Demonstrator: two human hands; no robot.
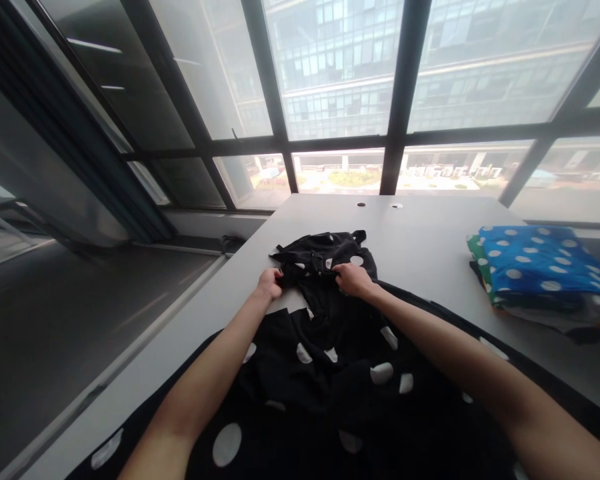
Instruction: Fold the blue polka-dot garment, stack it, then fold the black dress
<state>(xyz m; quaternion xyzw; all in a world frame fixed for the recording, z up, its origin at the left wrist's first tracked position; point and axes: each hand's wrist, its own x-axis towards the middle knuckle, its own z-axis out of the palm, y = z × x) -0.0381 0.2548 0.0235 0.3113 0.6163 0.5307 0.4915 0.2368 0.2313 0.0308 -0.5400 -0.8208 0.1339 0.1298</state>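
— So where does the black polka-dot garment (330, 360) lie?
— On the grey table (420, 260), long axis running straight away from the body — bunched at the far end.
— And the hands?
— Left hand (270, 283) and right hand (353, 280) both pinch that bunched end, about equally far out, folded blue dotted stack (540, 270) well apart to the right.

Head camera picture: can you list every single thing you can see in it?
Black garment with white dots: one, black and white, spread on the table's near part, its far end bunched up.
Stack of folded clothes: one pile, blue with white dots on top, green under it, at the table's right edge.
Table: one, grey, with two small round holes near its far edge.
Windows: several panes, dark frames, behind the table.
Left hand: one, gripping the bunched black fabric.
Right hand: one, gripping the same fabric.
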